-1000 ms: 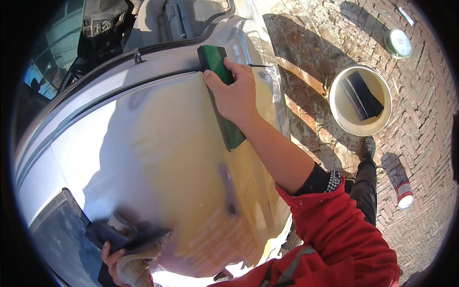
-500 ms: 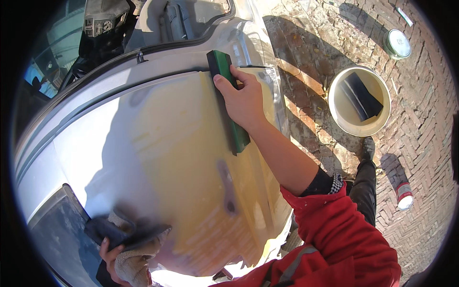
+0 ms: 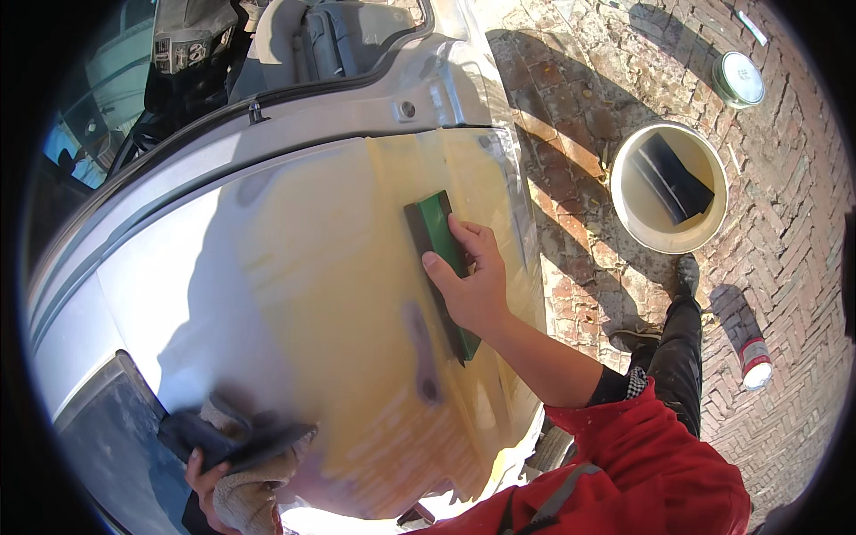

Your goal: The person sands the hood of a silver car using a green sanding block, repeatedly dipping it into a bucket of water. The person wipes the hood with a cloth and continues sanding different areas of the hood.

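Right hand (image 3: 479, 283): thumb and fingers pinching a green block (image 3: 435, 223), resting on the yellow-patched car panel (image 3: 321, 285). Left hand (image 3: 208, 490): fingers curled on a black sheet (image 3: 191, 433) beside a beige cloth (image 3: 250, 501). Beyond, on bricks (image 3: 794, 276): a green can (image 3: 739, 80), lid marks (image 3: 744, 74) too small to read.

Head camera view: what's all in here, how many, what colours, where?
Car panel: 1, silver with yellowish patch, centre
Window: 1, dark, lower left
Seats: count unclear, grey, top
Block: 1, green, on panel
Cloth: 1, beige, lower left
Unclear item: 1, black, lower left
Bucket: 1, cream, right
Sheet: 1, black, in bucket
Tin: 1, green, upper right
Can: 1, red, lower right
Strip: 1, white, top right
Bricks: many, reddish, right
Jacket: 1, red, lower right
Trousers: 1, black, right
Shoes: 2, dark, right
Right hand: 1, bare, gripping block
Left hand: 1, bare, lower left
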`<state>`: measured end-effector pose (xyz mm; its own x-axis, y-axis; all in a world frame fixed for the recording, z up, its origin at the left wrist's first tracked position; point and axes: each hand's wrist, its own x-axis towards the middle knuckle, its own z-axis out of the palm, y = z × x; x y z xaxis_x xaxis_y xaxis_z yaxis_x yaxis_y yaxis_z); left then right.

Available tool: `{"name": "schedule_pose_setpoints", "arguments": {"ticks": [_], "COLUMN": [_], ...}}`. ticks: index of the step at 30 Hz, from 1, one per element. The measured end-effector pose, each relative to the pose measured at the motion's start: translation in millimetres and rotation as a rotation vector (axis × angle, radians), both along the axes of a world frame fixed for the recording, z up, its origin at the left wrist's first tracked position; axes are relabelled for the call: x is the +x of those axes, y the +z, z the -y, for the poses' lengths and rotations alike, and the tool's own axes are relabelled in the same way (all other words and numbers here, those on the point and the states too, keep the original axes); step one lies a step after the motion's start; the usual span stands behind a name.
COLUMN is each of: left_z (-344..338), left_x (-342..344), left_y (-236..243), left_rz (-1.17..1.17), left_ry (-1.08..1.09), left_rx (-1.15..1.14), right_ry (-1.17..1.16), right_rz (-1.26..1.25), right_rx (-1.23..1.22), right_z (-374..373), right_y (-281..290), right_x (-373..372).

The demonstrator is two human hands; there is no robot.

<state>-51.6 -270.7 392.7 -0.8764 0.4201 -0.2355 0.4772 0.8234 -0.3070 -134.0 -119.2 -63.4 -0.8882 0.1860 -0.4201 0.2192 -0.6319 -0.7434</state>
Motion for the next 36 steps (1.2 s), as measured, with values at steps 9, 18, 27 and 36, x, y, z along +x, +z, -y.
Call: {"name": "schedule_pose_setpoints", "arguments": {"ticks": [9,18,27,36], "left_z": [-0.3,-2.3,-5.8,-31.8], "left_x": [-2.1,-15.4,-7.4,-19.5], "left_y": [-3.3,0.6,18.9,-14.1], "left_rz": [-0.003,-0.006,0.02,0.009], "left_ry": [0.044,0.149,0.469,0.189], "left_rx": [0.034,0.128,0.261,0.148], "right_ry": [-0.045,-0.034,-0.025,0.04], "right_rz": [0.011,-0.099,0.043,-0.085], "right_rx": [0.021,0.078,0.097,0.078], "right_z": [-2.6,28.8,7.3,28.4], "right_y": [-28.3,1.7,-10.1,7.1], "right_x": [-128.8,169.1,-42.6,171.6]}}
